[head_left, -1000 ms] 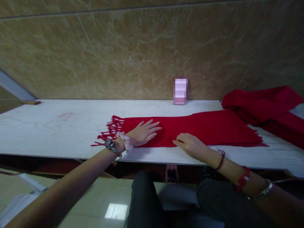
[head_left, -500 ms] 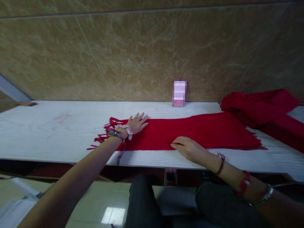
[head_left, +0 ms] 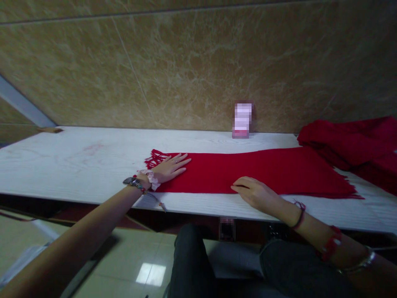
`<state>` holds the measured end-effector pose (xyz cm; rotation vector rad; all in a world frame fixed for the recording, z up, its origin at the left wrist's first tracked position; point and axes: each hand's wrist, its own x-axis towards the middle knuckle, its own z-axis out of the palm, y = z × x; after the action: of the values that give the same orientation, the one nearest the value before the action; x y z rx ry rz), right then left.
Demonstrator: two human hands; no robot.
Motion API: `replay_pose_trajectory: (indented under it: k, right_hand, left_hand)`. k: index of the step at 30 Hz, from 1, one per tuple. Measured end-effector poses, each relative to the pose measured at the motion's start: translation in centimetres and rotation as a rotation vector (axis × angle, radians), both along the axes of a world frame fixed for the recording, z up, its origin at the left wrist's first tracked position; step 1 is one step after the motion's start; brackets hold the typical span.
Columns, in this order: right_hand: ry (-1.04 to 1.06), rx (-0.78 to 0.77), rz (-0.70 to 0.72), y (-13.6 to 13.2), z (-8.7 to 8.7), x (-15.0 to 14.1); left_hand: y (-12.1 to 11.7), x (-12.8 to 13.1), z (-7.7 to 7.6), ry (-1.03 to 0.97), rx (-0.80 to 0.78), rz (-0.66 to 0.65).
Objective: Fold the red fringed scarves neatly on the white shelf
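My left fingers (head_left: 180, 161) lie spread flat on the red scarf (head_left: 214, 171) by its fringe; my right hand (head_left: 252, 191) curls at the near edge, its pinch unclear. The cloth, laid along the white tabletop (head_left: 102, 165), looks light and floppy, best taken by both corners.

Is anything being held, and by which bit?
The left hand holds nothing; it's flat on the red scarf. The right hand is at the scarf's near edge; pinching can't be told.
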<state>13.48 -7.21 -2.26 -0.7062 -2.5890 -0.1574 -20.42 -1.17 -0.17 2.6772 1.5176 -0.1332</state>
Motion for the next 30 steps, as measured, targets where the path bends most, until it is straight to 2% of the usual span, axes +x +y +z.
replay_pose_trajectory:
  k: [4, 7, 10, 15, 18, 22, 30]
  right_hand:
    - [-0.062, 0.069, -0.004, -0.1, 0.9, -1.3]
    - [-0.103, 0.095, 0.002, -0.1, 1.3, -3.4]
    - [-0.150, 0.118, -0.010, 0.0, 1.3, -5.7]
    - [-0.206, 0.145, -0.095, -0.2, 1.2, -8.2]
    - [-0.190, 0.173, -0.121, -0.5, 1.3, -8.6]
    - [-0.186, 0.203, -0.119, -1.0, 1.3, -8.7]
    - [-0.094, 0.264, -0.127, -0.7, 1.5, -8.5]
  left_hand:
    - [1.2, 0.6, 0.7, 0.004, 0.045, -0.019]
    - [2.7, 3.0, 1.8, 0.013, 0.066, -0.067]
    - [4.4, 5.4, 2.5, -0.012, 0.012, -0.108]
    - [7.1, 7.6, 2.1, -0.166, -0.064, -0.059]
    - [8.6, 8.0, 1.6, -0.213, -0.086, -0.002]
    - [9.9, 8.2, 1.2, -0.298, -0.201, 0.049]
    - [10.4, 8.5, 2.0, -0.554, -0.344, 0.087]
